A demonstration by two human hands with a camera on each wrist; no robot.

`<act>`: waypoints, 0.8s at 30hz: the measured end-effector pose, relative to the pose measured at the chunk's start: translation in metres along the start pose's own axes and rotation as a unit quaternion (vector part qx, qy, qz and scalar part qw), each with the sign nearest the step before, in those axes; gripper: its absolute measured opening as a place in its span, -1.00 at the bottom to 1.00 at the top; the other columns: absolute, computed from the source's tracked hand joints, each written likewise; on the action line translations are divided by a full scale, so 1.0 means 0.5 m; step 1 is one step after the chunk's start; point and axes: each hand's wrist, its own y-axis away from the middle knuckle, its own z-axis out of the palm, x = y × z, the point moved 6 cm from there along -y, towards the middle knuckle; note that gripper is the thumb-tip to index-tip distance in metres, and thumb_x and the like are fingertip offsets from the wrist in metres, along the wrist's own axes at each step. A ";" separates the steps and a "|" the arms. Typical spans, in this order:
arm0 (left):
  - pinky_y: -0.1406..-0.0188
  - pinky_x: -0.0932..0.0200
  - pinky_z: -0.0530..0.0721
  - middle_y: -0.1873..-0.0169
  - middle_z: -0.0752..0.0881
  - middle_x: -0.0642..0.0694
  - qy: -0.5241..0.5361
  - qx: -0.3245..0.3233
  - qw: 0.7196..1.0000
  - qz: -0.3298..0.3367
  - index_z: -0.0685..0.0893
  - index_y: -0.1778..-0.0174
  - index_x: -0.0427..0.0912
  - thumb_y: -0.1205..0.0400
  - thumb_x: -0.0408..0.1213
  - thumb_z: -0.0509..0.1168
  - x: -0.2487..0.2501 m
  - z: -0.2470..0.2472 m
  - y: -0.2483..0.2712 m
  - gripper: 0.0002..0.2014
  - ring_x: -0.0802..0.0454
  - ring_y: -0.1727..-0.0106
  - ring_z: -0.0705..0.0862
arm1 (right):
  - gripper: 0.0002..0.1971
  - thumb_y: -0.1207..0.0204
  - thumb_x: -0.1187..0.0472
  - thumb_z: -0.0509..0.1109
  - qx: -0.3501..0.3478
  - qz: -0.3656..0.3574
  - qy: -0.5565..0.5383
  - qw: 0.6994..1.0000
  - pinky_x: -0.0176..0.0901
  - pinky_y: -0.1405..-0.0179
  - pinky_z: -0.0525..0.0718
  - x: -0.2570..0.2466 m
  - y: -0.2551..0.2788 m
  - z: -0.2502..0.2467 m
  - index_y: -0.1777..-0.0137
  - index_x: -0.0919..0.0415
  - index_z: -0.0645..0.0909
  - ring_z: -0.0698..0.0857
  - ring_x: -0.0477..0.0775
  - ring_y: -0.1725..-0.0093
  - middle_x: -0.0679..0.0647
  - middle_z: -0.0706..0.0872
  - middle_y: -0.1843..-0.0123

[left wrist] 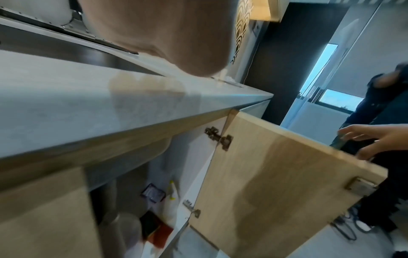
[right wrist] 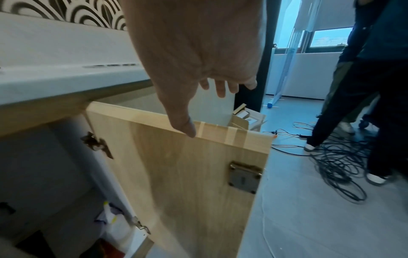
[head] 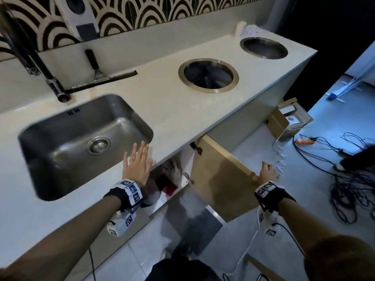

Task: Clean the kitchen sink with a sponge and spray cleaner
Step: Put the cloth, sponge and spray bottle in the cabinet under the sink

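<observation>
The steel sink [head: 60, 151] is set into the pale countertop [head: 172, 110] and has nothing in it. My left hand [head: 137, 163] lies flat with straight fingers on the counter's front edge, right of the sink. Below it the wooden cabinet door [head: 223, 185] stands open. My right hand [head: 267, 172] rests on the door's top outer corner, thumb [right wrist: 187, 129] on the edge and fingers loosely spread beyond it. Inside the cabinet stands a white bottle with a yellow part [left wrist: 173, 192], also visible in the right wrist view as the same white bottle [right wrist: 114, 221]. I see no sponge.
A dark faucet [head: 50, 78] and a squeegee [head: 101, 76] sit behind the sink. Two round metal-rimmed openings [head: 209, 76] pierce the counter further right. Red and black items [head: 168, 186] lie in the cabinet. Cables [head: 345, 189], a cardboard box [head: 288, 118] and another person's legs [right wrist: 353, 87] occupy the floor at right.
</observation>
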 end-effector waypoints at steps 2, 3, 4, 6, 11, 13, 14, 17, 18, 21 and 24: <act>-0.64 -0.12 -0.16 -0.67 -0.16 0.04 0.015 -0.031 0.999 -0.011 -0.13 -0.67 -0.02 -0.66 0.06 -0.44 -0.023 0.023 0.016 -0.39 0.04 -0.69 -0.20 | -0.43 -0.57 0.18 0.31 -0.036 0.030 0.031 0.998 0.24 -0.51 0.24 0.042 0.000 0.018 -0.54 0.18 0.22 0.33 0.25 -0.54 0.24 0.35 -0.53; -0.65 -0.12 -0.16 -0.67 -0.21 0.04 0.031 -0.057 0.998 -0.018 -0.16 -0.67 -0.01 -0.73 0.02 -0.35 -0.030 0.036 0.022 -0.45 0.05 -0.69 -0.23 | -0.46 -0.56 0.20 0.32 -0.061 0.037 0.046 0.996 0.25 -0.50 0.25 0.058 -0.001 0.030 -0.51 0.19 0.26 0.37 0.26 -0.52 0.24 0.38 -0.51; -0.66 -0.12 -0.17 -0.67 -0.23 0.05 0.044 -0.072 0.996 -0.024 -0.18 -0.66 0.01 -0.76 -0.02 -0.27 -0.033 0.043 0.026 -0.47 0.05 -0.68 -0.25 | -0.50 -0.54 0.19 0.34 -0.089 0.039 0.064 0.993 0.26 -0.47 0.30 0.073 -0.003 0.045 -0.46 0.20 0.32 0.43 0.28 -0.47 0.25 0.44 -0.46; -0.64 -0.11 -0.18 -0.66 -0.24 0.07 0.053 -0.066 0.996 -0.027 -0.18 -0.66 0.03 -0.78 -0.07 -0.21 -0.033 0.043 0.027 -0.48 0.06 -0.68 -0.25 | -0.59 -0.47 0.18 0.38 -0.125 0.036 0.086 0.988 0.26 -0.39 0.44 0.093 -0.004 0.073 -0.29 0.25 0.42 0.58 0.33 -0.31 0.26 0.55 -0.30; -0.63 -0.12 -0.20 -0.66 -0.23 0.07 0.061 -0.068 0.996 -0.022 -0.17 -0.67 0.04 -0.78 -0.09 -0.21 -0.036 0.047 0.023 -0.48 0.04 -0.68 -0.26 | -0.86 -0.47 0.33 0.36 -0.119 0.052 0.053 0.990 0.23 -0.34 0.46 0.101 -0.002 0.096 0.04 0.25 0.45 0.62 0.37 -0.21 0.30 0.62 -0.19; -0.63 -0.13 -0.20 -0.67 -0.23 0.07 0.060 -0.072 0.995 -0.022 -0.17 -0.67 0.03 -0.78 -0.10 -0.21 -0.036 0.046 0.022 -0.48 0.02 -0.68 -0.26 | -0.80 -0.49 0.34 0.37 -0.116 0.050 0.044 0.991 0.22 -0.31 0.50 0.092 0.010 0.094 0.24 0.20 0.38 0.64 0.36 -0.18 0.31 0.66 -0.15; -0.63 -0.14 -0.21 -0.67 -0.23 0.06 0.059 -0.074 0.995 -0.021 -0.17 -0.67 0.03 -0.78 -0.10 -0.21 -0.035 0.046 0.022 -0.48 0.02 -0.68 -0.27 | -0.82 -0.50 0.33 0.37 -0.118 0.053 0.045 0.991 0.20 -0.29 0.53 0.088 0.018 0.094 0.22 0.20 0.40 0.65 0.35 -0.16 0.31 0.68 -0.13; -0.63 -0.16 -0.22 -0.67 -0.24 0.05 0.062 -0.084 0.994 -0.019 -0.16 -0.67 0.02 -0.78 -0.09 -0.20 -0.033 0.042 0.024 -0.48 0.00 -0.68 -0.28 | -0.84 -0.52 0.32 0.35 -0.120 0.042 0.067 0.990 0.09 -0.17 0.62 0.054 0.059 0.089 -0.08 0.28 0.58 0.68 0.30 -0.16 0.27 0.70 -0.13; -0.62 -0.17 -0.22 -0.67 -0.24 0.05 0.066 -0.087 0.994 -0.016 -0.15 -0.67 0.02 -0.78 -0.09 -0.20 -0.032 0.041 0.024 -0.48 0.00 -0.68 -0.28 | -0.82 -0.54 0.34 0.31 -0.122 0.045 0.072 0.989 0.06 -0.15 0.64 0.038 0.078 0.085 -0.11 0.29 0.62 0.70 0.28 -0.17 0.25 0.71 -0.14; -0.62 -0.20 -0.24 -0.66 -0.25 0.04 0.081 -0.099 0.992 -0.008 -0.15 -0.67 0.02 -0.78 -0.07 -0.20 -0.032 0.040 0.024 -0.48 -0.02 -0.68 -0.30 | -0.73 -0.58 0.42 0.16 -0.122 0.047 0.083 0.988 0.05 -0.12 0.66 -0.003 0.130 0.092 -0.12 0.33 0.68 0.73 0.24 -0.15 0.25 0.74 -0.13; -0.61 -0.21 -0.25 -0.66 -0.27 0.03 0.070 -0.111 0.991 -0.005 -0.16 -0.67 0.00 -0.78 -0.08 -0.21 -0.035 0.039 0.022 -0.48 -0.04 -0.68 -0.31 | -0.72 -0.57 0.43 0.16 -0.112 0.053 0.061 0.990 0.05 -0.10 0.68 -0.035 0.186 0.107 -0.12 0.34 0.68 0.74 0.23 -0.13 0.25 0.75 -0.12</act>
